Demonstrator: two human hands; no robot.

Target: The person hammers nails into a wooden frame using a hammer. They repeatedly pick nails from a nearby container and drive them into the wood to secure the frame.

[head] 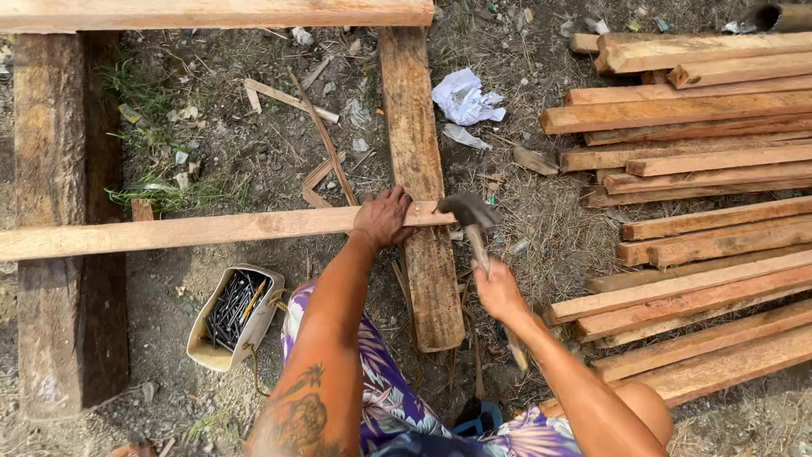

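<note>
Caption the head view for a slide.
Left hand steadies a slat across a plank while the right hand swings a hammer.

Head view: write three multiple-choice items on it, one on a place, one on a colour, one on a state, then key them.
1. Where does the container of nails sit?
A. on the stacked slats
B. on the ground beside the person's left arm
C. on the thick beam

2. What colour is the crumpled paper?
A. white
B. red
C. black

3. What is the right hand doing?
A. lying open on the ground
B. gripping the hammer by its handle
C. holding a nail

Key: B, it stands on dirt left of the arm; A, it shows white; B, the fingers wrap the handle, while the left hand presses the long slat.
</note>
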